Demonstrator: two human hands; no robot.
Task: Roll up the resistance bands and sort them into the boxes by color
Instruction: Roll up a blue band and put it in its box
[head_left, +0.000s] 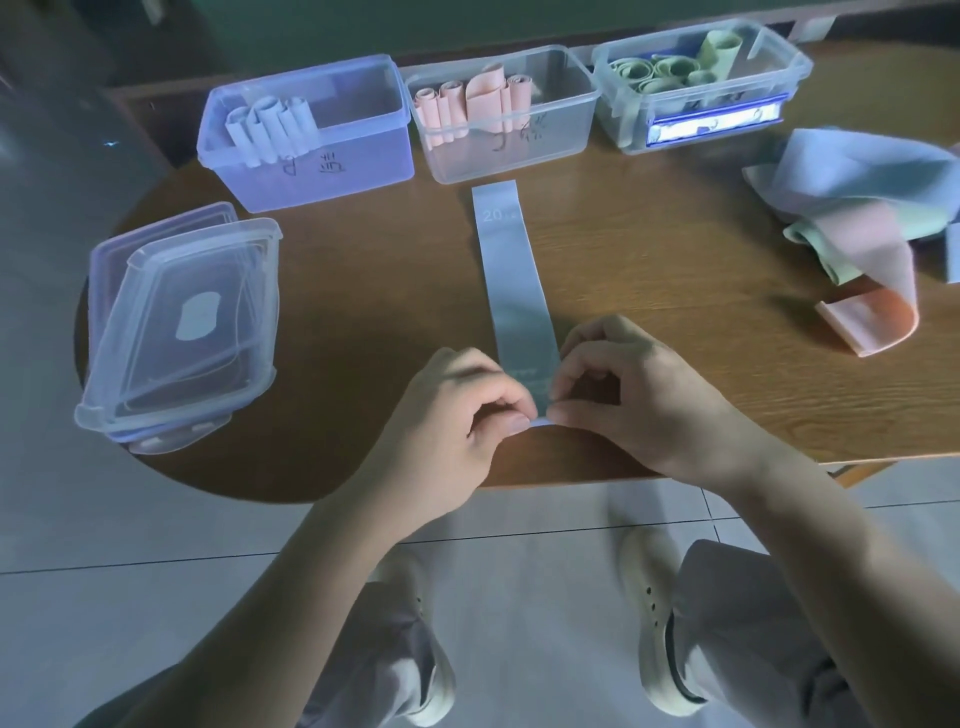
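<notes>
A pale blue resistance band (511, 270) lies flat and lengthwise on the wooden table (363, 291), pointing toward the boxes. My left hand (457, 415) and my right hand (639, 395) both pinch its near end, which is curled slightly at the table's front edge. Three clear boxes stand in a row at the back: the left box (311, 171) holds rolled blue bands, the middle box (519, 150) rolled pink bands, and the right box (727, 119) rolled green bands.
A loose pile of blue, pink and green bands (862, 218) lies at the right of the table. Stacked clear lids (176, 332) sit at the left edge. Below the table edge are the tiled floor and my shoes.
</notes>
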